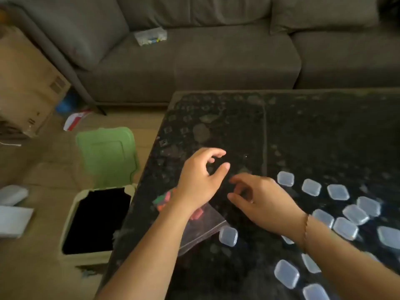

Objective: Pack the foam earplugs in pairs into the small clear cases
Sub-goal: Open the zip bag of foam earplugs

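Both hands hover over the dark, speckled stone worktop point(303, 131), neither clearly holding anything. The left hand point(201, 180) has its fingers point(216, 152) loosely curled with a gap to the thumb, and nothing shows between them. The right hand point(262, 198) is blurred, its fingers point(238, 179) bent inward; whether they pinch something small I cannot tell.

The coloured foam earplugs point(166, 197), pink, orange and green, lie in a clear plastic bag point(203, 228) at the near left of the worktop, mostly hidden under the left wrist. The small clear plastic cases point(311, 187) lie scattered to the right, one point(228, 236) just beside the bag, all apparently shut.

The risks, as I judge them:
- The bag sits close to the worktop's left edge, above the open cream bin with its raised green lid point(108, 156); a sweep of the left forearm could push earplugs off into the bin or onto the floor.
- The right forearm lies over several cases and could scatter them.
- Light foam plugs roll easily, so a pair could get split or mismatched.
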